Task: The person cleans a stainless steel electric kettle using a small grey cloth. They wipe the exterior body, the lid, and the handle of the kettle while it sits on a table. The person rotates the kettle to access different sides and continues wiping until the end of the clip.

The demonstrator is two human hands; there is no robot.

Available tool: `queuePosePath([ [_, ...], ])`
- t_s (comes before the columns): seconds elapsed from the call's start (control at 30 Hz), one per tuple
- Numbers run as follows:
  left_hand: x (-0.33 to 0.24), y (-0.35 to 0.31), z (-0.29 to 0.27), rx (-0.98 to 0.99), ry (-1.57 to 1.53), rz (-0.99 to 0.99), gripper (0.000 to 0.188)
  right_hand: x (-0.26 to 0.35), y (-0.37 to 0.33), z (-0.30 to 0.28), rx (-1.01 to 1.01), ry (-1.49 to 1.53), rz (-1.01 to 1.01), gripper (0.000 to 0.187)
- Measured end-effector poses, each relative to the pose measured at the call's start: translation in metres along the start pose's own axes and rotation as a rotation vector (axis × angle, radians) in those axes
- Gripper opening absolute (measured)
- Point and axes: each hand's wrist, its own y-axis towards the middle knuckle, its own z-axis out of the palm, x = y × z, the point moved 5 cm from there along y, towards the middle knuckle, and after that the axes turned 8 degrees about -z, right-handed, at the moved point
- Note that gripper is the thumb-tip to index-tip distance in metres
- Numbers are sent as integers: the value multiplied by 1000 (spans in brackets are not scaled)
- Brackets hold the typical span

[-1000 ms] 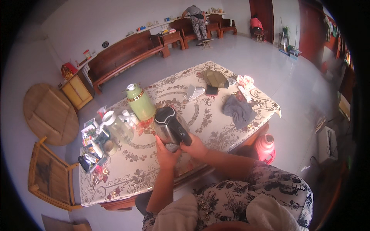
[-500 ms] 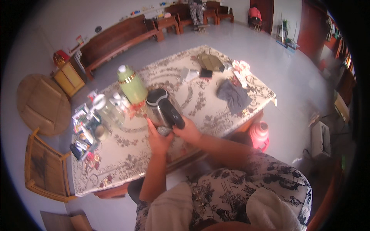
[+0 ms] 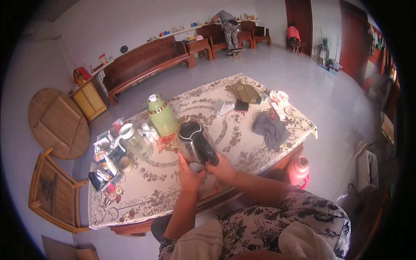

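Observation:
An electric kettle (image 3: 196,145), with a steel body, black lid and black handle, is tilted between my hands over the table's near edge. My right hand (image 3: 223,168) is closed round the lower end of its handle. Against the kettle's lower side, my left hand (image 3: 190,177) holds a grey, rough-looking wad (image 3: 197,167), its fingers reaching up along the steel. Whether the wad is a scourer or a cloth I cannot tell. Just beyond the kettle stands a green thermos flask (image 3: 163,116) with a white top. To its left is a clear pitcher (image 3: 138,145) with a white lid.
A patterned cloth covers the table (image 3: 173,190). Bottles and boxes crowd a tray (image 3: 113,180) at its left end. A dark grey cloth (image 3: 271,130) lies to the right. A pink flask (image 3: 298,169) stands beside the table; a wooden chair (image 3: 56,190) is at left. Two people are far off.
The view has tilted up, so the table and kettle sit lower in the picture. Both hands keep their hold. The far person in patterned trousers now shows bending toward the shelf.

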Motion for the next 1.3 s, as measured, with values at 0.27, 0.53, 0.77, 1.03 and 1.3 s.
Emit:
queuePosePath([
  [0.27, 4, -4, 1, -2, -63, -33, 117, 16, -3, 4, 22, 84, 121, 30],
  [0.53, 4, -3, 4, 28, -49, -42, 116, 6, -3, 1, 21, 103, 111, 33],
  [0.77, 0, -3, 1, 77, -71, -108, 115, 0, -2, 0, 46, 83, 79, 36],
  [1.03, 5, -3, 8, 119, -141, -102, 111, 1, 1, -4, 35, 18, -2, 32],
  [1.3, 7, 1, 6, 143, -144, -134, 113, 29, -8, -27, 79, -255, -293, 43],
])
